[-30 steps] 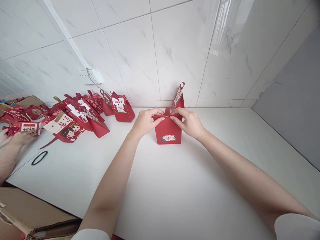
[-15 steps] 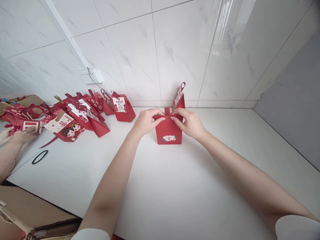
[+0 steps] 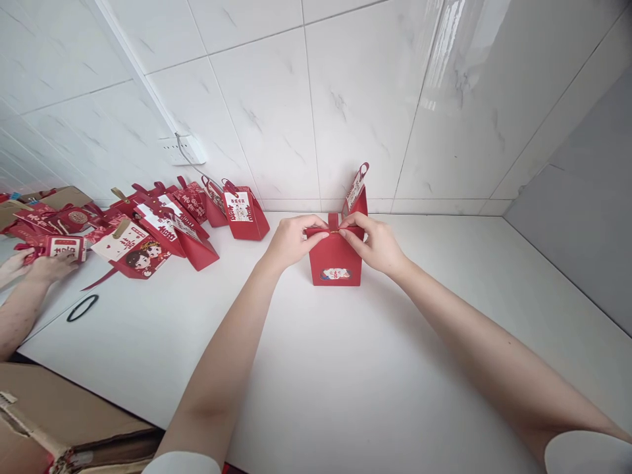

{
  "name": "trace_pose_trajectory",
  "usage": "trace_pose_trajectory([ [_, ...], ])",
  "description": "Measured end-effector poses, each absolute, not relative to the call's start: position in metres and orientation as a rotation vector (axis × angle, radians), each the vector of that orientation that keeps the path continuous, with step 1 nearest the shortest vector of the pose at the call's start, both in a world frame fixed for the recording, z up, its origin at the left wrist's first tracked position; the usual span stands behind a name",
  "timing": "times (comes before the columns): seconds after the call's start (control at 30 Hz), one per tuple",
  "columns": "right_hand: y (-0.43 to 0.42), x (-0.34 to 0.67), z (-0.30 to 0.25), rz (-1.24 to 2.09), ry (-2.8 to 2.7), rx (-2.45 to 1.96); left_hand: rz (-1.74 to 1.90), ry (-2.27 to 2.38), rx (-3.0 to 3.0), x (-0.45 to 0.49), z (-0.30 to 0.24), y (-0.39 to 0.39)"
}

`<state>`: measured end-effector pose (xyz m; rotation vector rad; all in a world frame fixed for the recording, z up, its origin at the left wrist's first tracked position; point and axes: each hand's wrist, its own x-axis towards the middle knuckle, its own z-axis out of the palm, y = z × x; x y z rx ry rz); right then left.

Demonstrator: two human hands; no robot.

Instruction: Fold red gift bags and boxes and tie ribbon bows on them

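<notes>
A red gift box (image 3: pixel 336 260) with a small printed label low on its front stands upright on the white table. My left hand (image 3: pixel 296 238) pinches the left part of its top edge between thumb and fingers. On the right part of the same edge, my right hand (image 3: pixel 372 242) has a like pinch. Between the two hands a red ribbon loop (image 3: pixel 334 222) sticks up from the top, with a small gold-coloured bit below it. Behind my right hand, partly hidden, stands another red gift box (image 3: pixel 356 191) with a ribbon loop and a white tag.
Several red gift boxes (image 3: pixel 247 217) stand to the left near the wall socket (image 3: pixel 182 150). A black ring (image 3: pixel 82 307) lies on the table (image 3: pixel 316 382). At far left another person's hands (image 3: pixel 47 266) hold a red box. A cardboard box (image 3: pixel 64 408) sits at lower left.
The view has shifted slightly, so everything appears a little further right. Both hands keep their pinch on the gift box's top edge.
</notes>
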<state>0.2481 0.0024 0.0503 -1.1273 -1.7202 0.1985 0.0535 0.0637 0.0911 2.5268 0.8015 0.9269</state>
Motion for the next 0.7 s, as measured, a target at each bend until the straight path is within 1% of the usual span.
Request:
trace_pose_trajectory([
  [0.43,0.0045,0.2505,0.0517,0.776,-1.491,-1.018,0.898,0.777,2.461,0.057,0.0914,0.0582],
  [0.53,0.0044,0.251,0.0499,0.796,-1.454,-1.029,0.898,0.764,2.45,0.0576,0.0894,0.0592],
  [0.7,0.0037,0.2519,0.0496,0.709,-1.462,-1.073,0.893,0.754,2.45,0.0585,0.0862,0.0596],
])
